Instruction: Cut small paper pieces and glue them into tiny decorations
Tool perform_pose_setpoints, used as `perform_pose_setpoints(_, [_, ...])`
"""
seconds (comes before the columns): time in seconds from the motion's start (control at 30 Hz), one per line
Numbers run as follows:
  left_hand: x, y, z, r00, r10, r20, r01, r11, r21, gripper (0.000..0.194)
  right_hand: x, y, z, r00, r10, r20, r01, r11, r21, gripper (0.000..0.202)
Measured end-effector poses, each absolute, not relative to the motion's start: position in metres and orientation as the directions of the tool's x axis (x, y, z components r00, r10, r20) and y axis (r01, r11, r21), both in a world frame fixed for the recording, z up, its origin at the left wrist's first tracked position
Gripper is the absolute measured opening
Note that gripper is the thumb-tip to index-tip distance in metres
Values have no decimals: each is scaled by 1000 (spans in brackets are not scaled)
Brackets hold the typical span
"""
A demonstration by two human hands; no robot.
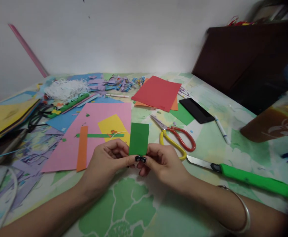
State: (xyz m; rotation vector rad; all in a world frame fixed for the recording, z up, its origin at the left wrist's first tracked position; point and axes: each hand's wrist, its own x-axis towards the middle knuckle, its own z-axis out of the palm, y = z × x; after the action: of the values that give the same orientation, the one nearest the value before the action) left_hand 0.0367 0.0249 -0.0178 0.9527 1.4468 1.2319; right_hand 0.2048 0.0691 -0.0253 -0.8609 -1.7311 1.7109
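Observation:
Between my two hands a small green paper rectangle [139,139] stands upright, pinched along its lower edge. My left hand [111,156] presses its thumb on the paper's bottom left part. The thumb of my right hand [162,161] meets it at the bottom middle, fingers curled behind. Beyond my left hand lies a pink sheet [67,144] bearing an orange strip [82,148], a thin green strip [97,135] and a yellow piece of paper [114,123]. Close to my right hand are scissors [167,126] with red and yellow handles, their blades a little apart.
A green-handled knife [254,179] lies right with its blade out. Behind it are a black phone [195,110], a marker [222,130] and a cup of brown drink [274,121]. Red paper [158,92], white shredded strands [66,89] and paper scraps [30,158] cover other parts.

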Motion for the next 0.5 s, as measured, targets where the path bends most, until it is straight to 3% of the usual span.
perform_pose_setpoints(0.2, [37, 25, -17, -173, 962, -209, -154, 183, 971, 30, 205, 72, -15, -670, 737, -94, 110, -27, -994, 15])
perform_pose_setpoints(0.33, [35, 28, -17, -83, 964, -252, -241, 226, 944, 21, 205, 72, -12, -643, 756, -118, 108, -63, -992, 15])
perform_pose_setpoints(0.5, [31, 27, -21, -55, 973, -223, -158, 212, 964, 22, 207, 73, -12, -649, 752, -112, 89, -71, -994, 15])
